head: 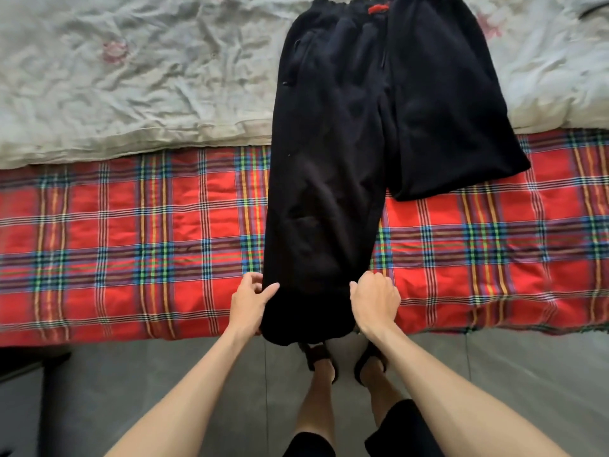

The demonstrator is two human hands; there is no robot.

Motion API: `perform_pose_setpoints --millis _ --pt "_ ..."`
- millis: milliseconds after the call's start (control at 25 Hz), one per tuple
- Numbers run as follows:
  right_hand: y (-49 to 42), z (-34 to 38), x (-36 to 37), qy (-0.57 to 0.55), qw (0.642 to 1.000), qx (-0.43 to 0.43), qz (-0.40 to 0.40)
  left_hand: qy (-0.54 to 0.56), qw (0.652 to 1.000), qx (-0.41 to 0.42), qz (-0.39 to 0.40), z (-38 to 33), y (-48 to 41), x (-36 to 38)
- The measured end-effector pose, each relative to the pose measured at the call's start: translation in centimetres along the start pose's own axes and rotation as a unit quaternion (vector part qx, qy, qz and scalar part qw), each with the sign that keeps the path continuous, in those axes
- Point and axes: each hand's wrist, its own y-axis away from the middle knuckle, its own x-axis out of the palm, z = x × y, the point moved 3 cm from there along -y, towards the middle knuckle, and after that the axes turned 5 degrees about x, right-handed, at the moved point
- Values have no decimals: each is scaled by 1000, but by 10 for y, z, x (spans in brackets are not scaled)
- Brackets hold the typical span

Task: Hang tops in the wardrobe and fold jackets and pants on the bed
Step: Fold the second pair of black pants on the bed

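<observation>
- Black pants (333,153) lie on the bed (131,245), waist at the far side, near leg reaching to the bed's front edge.
- Left hand (248,301) pinches the left side of the leg's cuff, thumb on top.
- Right hand (374,300) grips the right side of the cuff, fingers curled.
- Cuff overhangs the bed edge, above the floor (164,390).
- Other leg looks folded short, ending on the plaid blanket (494,245).
- Open plaid blanket on both sides; crumpled pale quilt (131,87) beyond.
- Waistband cut off by the top edge; a red drawstring (378,8) shows there.
- Dark object at the lower left, hard to make out.
</observation>
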Motion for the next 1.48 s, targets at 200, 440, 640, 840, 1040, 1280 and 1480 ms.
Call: perform_pose_setpoints --millis 200,440,640,840,1040,1280,1480 --pt "13 -39 33 -500 838 119 183 152 980 -57 117 12 24 3" --pt "59 -33 30 -588 741 105 309 108 954 3 279 23 79 2" --pt "105 -56 14 -536 764 138 332 81 966 37 242 15 136 -28" --pt "154 -63 -37 -578 739 147 313 132 961 84 229 -32 202 -51" --pt "158 -45 -101 -536 781 18 319 168 975 93 115 -81 197 -66" --pt "64 13 -161 -638 643 37 423 331 929 77 146 -169 109 -79" --pt "-49 52 -173 -219 938 -234 130 210 954 158 143 -240 -2 -71"
